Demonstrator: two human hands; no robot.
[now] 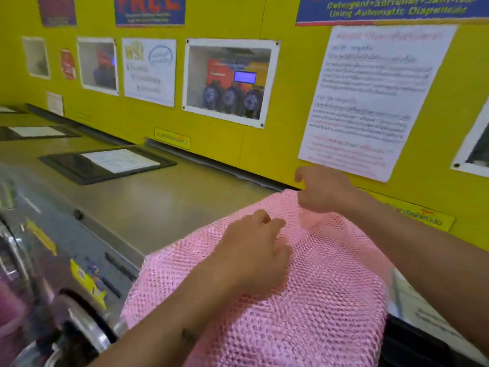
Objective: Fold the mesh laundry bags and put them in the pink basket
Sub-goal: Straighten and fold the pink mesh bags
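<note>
A pink mesh laundry bag [312, 300] lies spread over the steel top of a washing machine, its near part hanging over the front edge. My left hand [254, 250] rests on the middle of the mesh with its fingers curled into the fabric. At the bag's far edge, close to the yellow wall, my right hand [322, 189] pinches the mesh and lifts it slightly. The pink basket is not in view.
The steel machine top [164, 205] runs left, carrying black framed instruction sheets [108, 162]. The yellow wall [225, 144] with posters stands right behind. A washer door and control panel [79, 300] sit at lower left. Another sheet [423, 308] lies right of the bag.
</note>
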